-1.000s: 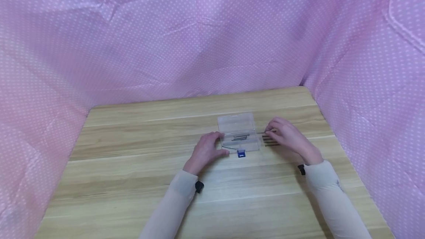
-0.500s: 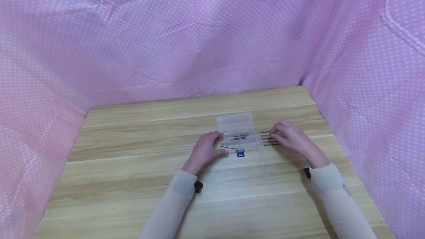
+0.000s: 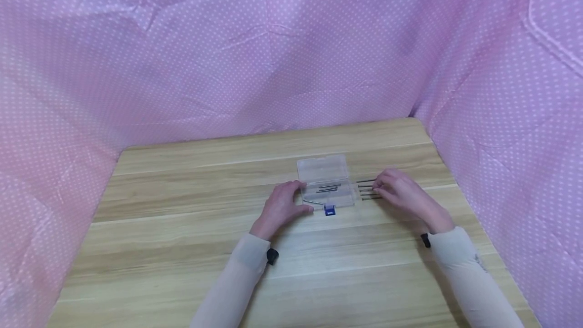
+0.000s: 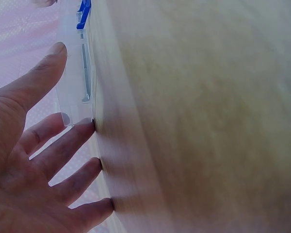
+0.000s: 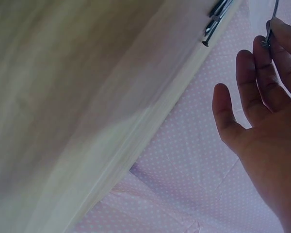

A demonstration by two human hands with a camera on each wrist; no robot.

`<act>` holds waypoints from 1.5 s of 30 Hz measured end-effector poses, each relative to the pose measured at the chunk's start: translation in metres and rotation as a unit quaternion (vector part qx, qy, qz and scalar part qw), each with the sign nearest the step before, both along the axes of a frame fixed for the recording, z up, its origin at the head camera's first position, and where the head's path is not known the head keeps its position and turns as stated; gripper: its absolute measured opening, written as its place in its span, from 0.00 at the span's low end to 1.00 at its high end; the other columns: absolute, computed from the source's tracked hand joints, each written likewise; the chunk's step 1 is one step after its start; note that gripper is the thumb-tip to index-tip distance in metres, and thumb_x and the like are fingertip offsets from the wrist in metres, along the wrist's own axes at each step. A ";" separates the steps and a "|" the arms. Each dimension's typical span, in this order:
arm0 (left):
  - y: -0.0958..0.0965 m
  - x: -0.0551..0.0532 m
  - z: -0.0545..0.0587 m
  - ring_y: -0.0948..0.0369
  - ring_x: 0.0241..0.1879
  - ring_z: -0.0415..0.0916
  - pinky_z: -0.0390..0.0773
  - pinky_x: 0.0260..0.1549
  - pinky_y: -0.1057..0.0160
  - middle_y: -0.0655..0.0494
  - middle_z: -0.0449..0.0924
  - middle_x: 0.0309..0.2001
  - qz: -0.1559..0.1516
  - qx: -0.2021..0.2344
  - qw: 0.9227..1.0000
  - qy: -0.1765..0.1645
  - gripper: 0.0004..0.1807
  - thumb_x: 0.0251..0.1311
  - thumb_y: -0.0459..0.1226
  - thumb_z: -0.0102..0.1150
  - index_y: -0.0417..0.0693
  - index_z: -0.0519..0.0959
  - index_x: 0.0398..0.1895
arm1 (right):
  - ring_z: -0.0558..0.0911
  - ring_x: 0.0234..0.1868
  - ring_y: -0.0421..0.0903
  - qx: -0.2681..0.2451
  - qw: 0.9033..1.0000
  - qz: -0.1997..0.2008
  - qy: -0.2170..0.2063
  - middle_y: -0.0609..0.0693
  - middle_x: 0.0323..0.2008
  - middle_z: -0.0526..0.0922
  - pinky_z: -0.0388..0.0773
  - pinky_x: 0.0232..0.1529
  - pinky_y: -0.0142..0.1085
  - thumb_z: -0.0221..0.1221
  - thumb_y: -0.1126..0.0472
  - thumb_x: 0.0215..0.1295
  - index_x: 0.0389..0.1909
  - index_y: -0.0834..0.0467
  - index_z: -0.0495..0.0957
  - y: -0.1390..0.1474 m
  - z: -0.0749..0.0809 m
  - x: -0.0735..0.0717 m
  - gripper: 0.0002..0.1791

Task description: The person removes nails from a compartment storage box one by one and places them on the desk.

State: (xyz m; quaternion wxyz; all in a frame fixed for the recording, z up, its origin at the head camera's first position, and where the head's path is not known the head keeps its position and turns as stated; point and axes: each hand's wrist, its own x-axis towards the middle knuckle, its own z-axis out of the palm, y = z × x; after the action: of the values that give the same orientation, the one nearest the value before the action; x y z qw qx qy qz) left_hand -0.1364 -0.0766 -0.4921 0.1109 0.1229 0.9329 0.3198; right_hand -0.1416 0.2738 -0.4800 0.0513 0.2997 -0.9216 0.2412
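Grey metal meets us in the right wrist view: our right hand (image 5: 269, 124) pinches a nail (image 5: 276, 8) near its head, thumb against fingertips, the little finger standing apart. The nail's long axis carries on past the fingertips, away from the palm, its far end cut off by the frame. Loose nails (image 5: 212, 30) lie on the table (image 5: 102, 73) beside those fingers, at least one flat head turned the wrist's way.

In the left wrist view, our left hand (image 4: 24, 179) is spread round one end of a clear plastic box (image 4: 72, 92), thumb at its front wall, the blue latch (image 4: 84, 17) beyond the thumb tip.

In the head view, the open box lies just right of our left hand and left of our right, with the loose nails between. Their long axes run nearly parallel, from the right fingertips towards the box, so the right hand is nearer; which one is pinched we cannot tell here. Inside, several boxed nails (image 3: 328, 190) lie much the same way.
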 end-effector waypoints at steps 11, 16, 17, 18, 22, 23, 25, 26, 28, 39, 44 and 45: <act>0.000 0.000 0.000 0.46 0.65 0.72 0.70 0.67 0.44 0.48 0.80 0.62 0.002 0.003 1.000 -0.003 0.36 0.53 0.49 0.80 0.49 0.79 0.64 | 0.82 0.41 0.52 0.033 0.999 -0.010 -0.036 0.50 0.37 0.83 0.81 0.50 0.53 0.69 0.68 0.62 0.35 0.57 0.84 0.001 -0.001 0.005 0.05; 0.000 0.000 0.000 0.46 0.65 0.72 0.70 0.67 0.45 0.47 0.80 0.62 0.002 0.004 1.000 -0.002 0.36 0.52 0.49 0.80 0.48 0.79 0.64 | 0.82 0.42 0.53 0.033 0.999 -0.002 -0.037 0.50 0.37 0.83 0.81 0.51 0.53 0.69 0.68 0.62 0.36 0.58 0.84 0.002 -0.002 0.007 0.04; 0.000 0.000 0.000 0.46 0.65 0.72 0.70 0.67 0.45 0.47 0.80 0.62 0.002 0.004 1.000 -0.002 0.36 0.52 0.49 0.80 0.48 0.79 0.64 | 0.82 0.42 0.52 0.033 0.999 -0.002 -0.039 0.50 0.37 0.83 0.81 0.50 0.53 0.69 0.68 0.62 0.36 0.58 0.84 0.002 -0.003 0.007 0.05; 0.000 0.000 0.000 0.46 0.64 0.72 0.70 0.67 0.45 0.47 0.80 0.62 0.002 0.004 1.000 -0.001 0.36 0.52 0.49 0.80 0.48 0.79 0.64 | 0.82 0.42 0.52 0.033 0.999 -0.002 -0.041 0.49 0.37 0.83 0.81 0.50 0.53 0.69 0.68 0.62 0.36 0.58 0.84 0.002 -0.003 0.008 0.05; 0.000 0.001 -0.001 0.46 0.64 0.73 0.71 0.66 0.45 0.47 0.80 0.61 0.001 0.005 1.000 -0.001 0.36 0.52 0.49 0.80 0.48 0.79 0.64 | 0.82 0.41 0.51 0.039 0.998 -0.002 -0.048 0.49 0.36 0.83 0.82 0.49 0.52 0.69 0.68 0.62 0.36 0.58 0.84 0.003 -0.005 0.008 0.04; 0.000 0.001 -0.001 0.46 0.64 0.73 0.71 0.66 0.46 0.47 0.80 0.61 0.002 0.005 1.000 -0.001 0.36 0.52 0.49 0.80 0.48 0.79 0.64 | 0.82 0.41 0.51 0.042 0.998 -0.003 -0.048 0.49 0.36 0.83 0.82 0.49 0.52 0.69 0.68 0.62 0.37 0.58 0.84 0.003 -0.005 0.008 0.04; 0.000 0.001 -0.001 0.47 0.64 0.73 0.71 0.66 0.46 0.48 0.80 0.61 0.002 0.006 1.000 -0.002 0.37 0.52 0.49 0.80 0.48 0.79 0.64 | 0.83 0.40 0.51 0.043 0.998 -0.004 -0.048 0.49 0.36 0.83 0.82 0.49 0.52 0.69 0.68 0.62 0.37 0.59 0.85 0.003 -0.006 0.008 0.04; 0.000 0.001 -0.001 0.46 0.64 0.73 0.71 0.66 0.45 0.48 0.80 0.61 0.003 0.006 1.000 -0.003 0.37 0.52 0.49 0.80 0.48 0.79 0.64 | 0.83 0.41 0.51 0.044 0.998 -0.004 -0.048 0.49 0.36 0.83 0.82 0.49 0.52 0.69 0.68 0.62 0.37 0.59 0.85 0.003 -0.007 0.008 0.04; 0.000 0.001 -0.001 0.46 0.64 0.73 0.70 0.66 0.45 0.48 0.80 0.62 0.003 0.006 1.000 -0.004 0.37 0.52 0.49 0.80 0.48 0.79 0.64 | 0.83 0.40 0.51 0.046 0.998 -0.005 -0.050 0.49 0.36 0.83 0.82 0.49 0.52 0.69 0.67 0.63 0.36 0.58 0.84 0.003 -0.007 0.008 0.04; 0.000 0.001 -0.001 0.46 0.64 0.72 0.70 0.67 0.46 0.48 0.80 0.62 0.000 0.002 1.000 -0.001 0.36 0.52 0.49 0.80 0.48 0.79 0.64 | 0.82 0.40 0.48 0.056 0.996 -0.003 -0.064 0.45 0.35 0.82 0.81 0.48 0.50 0.68 0.67 0.65 0.34 0.55 0.84 0.002 -0.005 0.008 0.04; 0.001 0.001 -0.001 0.46 0.64 0.73 0.71 0.66 0.46 0.48 0.81 0.61 0.001 0.004 1.000 -0.002 0.36 0.52 0.49 0.80 0.48 0.79 0.64 | 0.81 0.40 0.47 0.058 0.996 0.002 -0.063 0.44 0.35 0.81 0.81 0.48 0.50 0.69 0.67 0.64 0.34 0.54 0.84 0.002 -0.005 0.008 0.05; 0.001 0.001 -0.001 0.46 0.63 0.73 0.71 0.66 0.46 0.48 0.81 0.60 0.001 0.004 1.000 -0.001 0.36 0.52 0.49 0.80 0.48 0.79 0.64 | 0.81 0.40 0.47 0.058 0.996 0.002 -0.064 0.44 0.35 0.81 0.81 0.48 0.50 0.69 0.67 0.64 0.34 0.54 0.85 0.003 -0.005 0.008 0.04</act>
State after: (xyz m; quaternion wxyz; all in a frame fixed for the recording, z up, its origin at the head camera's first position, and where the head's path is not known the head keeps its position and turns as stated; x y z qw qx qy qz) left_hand -0.1352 -0.0757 -0.4929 0.1113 0.1217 0.9315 0.3241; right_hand -0.1335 0.2766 -0.4850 -0.0257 0.2876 -0.9349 0.2066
